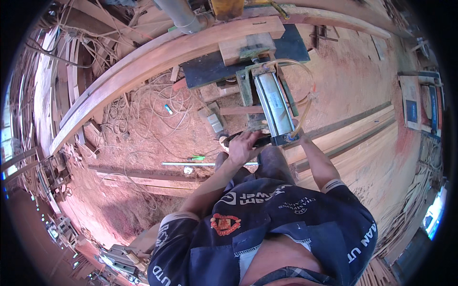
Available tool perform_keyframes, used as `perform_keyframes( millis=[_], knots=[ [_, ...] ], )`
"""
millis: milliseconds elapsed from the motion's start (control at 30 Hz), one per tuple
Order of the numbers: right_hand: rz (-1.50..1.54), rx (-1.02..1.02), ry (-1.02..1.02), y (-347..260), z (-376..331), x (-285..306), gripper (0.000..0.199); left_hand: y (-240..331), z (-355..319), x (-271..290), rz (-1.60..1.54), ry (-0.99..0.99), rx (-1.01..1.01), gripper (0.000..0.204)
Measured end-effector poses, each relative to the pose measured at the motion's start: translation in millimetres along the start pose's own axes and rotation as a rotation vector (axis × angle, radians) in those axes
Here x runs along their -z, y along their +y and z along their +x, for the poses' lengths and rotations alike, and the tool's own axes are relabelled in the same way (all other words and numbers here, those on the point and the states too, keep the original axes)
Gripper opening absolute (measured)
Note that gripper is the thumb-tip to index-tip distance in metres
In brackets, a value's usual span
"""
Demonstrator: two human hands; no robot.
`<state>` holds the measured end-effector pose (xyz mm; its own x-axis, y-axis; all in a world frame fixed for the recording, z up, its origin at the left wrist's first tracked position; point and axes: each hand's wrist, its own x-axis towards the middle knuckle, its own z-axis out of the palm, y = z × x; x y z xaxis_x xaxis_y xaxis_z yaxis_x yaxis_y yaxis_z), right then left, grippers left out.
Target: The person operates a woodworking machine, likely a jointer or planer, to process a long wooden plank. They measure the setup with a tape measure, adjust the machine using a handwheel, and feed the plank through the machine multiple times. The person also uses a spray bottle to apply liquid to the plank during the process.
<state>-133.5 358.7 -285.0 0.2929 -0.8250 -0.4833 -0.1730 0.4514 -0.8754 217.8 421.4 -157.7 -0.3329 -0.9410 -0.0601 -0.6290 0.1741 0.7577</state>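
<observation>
My left hand (242, 147) grips a dark-handled tool (257, 141) just below the near end of a silver pneumatic cylinder (274, 106). My right hand (301, 137) reaches to the cylinder's near end cap, mostly hidden behind it, where a clear hose (305, 102) loops past. The cylinder points away from me toward a wooden block (245, 47) that sits on a black plate (210, 69). That block presses against a long curved wooden beam (143, 62).
Sawdust covers the floor. Tangled wires (143, 109) lie left of the machine, with a thin metal rod (205, 164) and a green-handled tool (196, 158) nearby. Stacked planks (362, 133) lie to the right, wooden strips (148, 181) to the left.
</observation>
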Motion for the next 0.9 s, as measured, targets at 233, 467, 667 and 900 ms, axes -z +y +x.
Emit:
perform_keyframes(
  millis=[233,467,667,900],
  knots=[
    [-0.906,0.493,0.300,-98,-67,-82,0.033,-91,-26,6,0.217,0.022,0.170,0.077],
    [-0.408,0.200,-0.104,-82,-25,-9,0.041,24,-3,1,0.135,0.096,-0.130,0.070],
    [-0.848,0.463,-0.023,-82,-23,-18,0.040,-15,3,-18,0.010,0.264,-0.056,0.067],
    [-0.807,0.875,-0.036,-146,-43,-54,0.059,-38,-27,-3,-0.033,0.520,-0.016,0.076]
  ],
)
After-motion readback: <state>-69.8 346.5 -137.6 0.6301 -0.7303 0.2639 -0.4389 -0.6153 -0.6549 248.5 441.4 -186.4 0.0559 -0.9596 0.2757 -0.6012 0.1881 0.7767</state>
